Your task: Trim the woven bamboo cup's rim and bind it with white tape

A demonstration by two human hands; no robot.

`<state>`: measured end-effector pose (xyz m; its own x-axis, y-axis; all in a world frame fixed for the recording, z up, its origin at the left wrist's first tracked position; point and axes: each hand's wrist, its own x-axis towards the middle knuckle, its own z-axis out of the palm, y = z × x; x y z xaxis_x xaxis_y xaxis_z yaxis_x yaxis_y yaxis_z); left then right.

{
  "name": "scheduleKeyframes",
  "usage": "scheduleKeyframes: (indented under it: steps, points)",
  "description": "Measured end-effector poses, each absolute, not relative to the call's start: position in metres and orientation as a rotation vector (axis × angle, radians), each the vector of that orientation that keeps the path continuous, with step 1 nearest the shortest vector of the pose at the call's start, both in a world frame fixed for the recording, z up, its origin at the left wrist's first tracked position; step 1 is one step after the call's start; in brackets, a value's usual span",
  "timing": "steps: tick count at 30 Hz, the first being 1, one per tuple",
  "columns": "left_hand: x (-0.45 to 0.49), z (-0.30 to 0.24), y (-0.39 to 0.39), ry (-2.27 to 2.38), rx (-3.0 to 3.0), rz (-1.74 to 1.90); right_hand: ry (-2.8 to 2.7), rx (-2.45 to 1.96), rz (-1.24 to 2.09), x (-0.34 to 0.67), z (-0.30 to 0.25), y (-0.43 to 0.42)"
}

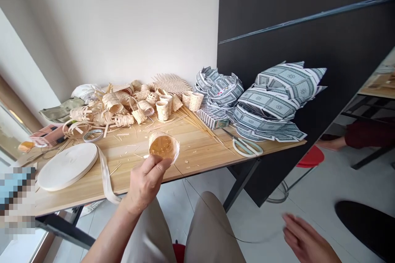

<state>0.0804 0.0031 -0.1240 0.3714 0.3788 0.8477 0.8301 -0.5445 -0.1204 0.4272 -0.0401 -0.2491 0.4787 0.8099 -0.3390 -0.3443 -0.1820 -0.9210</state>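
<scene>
A small woven cup (pixel 163 148) of pale strips is held by its rim in my left hand (pixel 146 183), thumb and bent fingers closed on the edge. Its mouth is turned towards me and the inside looks amber-coloured. From the cup a long thin thread (pixel 212 203) hangs in a curve over my lap and runs out to the right. At its far end is my right hand (pixel 304 238), stretched away low on the right and blurred, fingers closed together on the thread.
Woven cups and rings (pixel 114 104) are heaped at the back of the wooden table (pixel 197 154). A roll of white tape (pixel 69 164) lies left. Scissors (pixel 247 146) and folded printed-paper pieces (pixel 268 98) sit right. Beyond stands a red stool (pixel 311 157); another person's arm shows.
</scene>
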Motion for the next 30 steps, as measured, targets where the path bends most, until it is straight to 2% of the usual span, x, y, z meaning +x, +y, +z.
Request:
scheduleKeyframes:
  steps: [3,7,10,14,18,22,30]
  points:
    - [0.085,-0.119,-0.001,-0.898,-2.272,-0.968,-1.101,-1.347,0.778,0.384,-0.175,-0.028]
    - [0.087,-0.110,-0.003,-0.711,-2.455,-0.802,-1.984,-0.910,0.223,0.333,-0.096,-0.018]
    - [0.087,-0.104,-0.003,-0.610,-2.555,-0.712,-2.255,-0.763,-0.082,0.316,-0.073,-0.009]
    - [0.088,-0.097,-0.003,-0.510,-2.593,-0.647,-2.491,-0.857,-0.293,0.313,-0.069,0.000]
    - [0.091,-0.094,-0.001,-0.432,-2.611,-0.597,-2.663,-0.932,-0.284,0.313,-0.069,0.001]
    - [0.091,-0.093,0.002,-0.436,-2.670,-0.606,-2.585,-0.866,-0.267,0.314,-0.074,0.000]
    - [0.088,-0.080,0.009,-0.437,-2.798,-0.610,-2.542,-0.851,0.348,0.329,-0.065,-0.009]
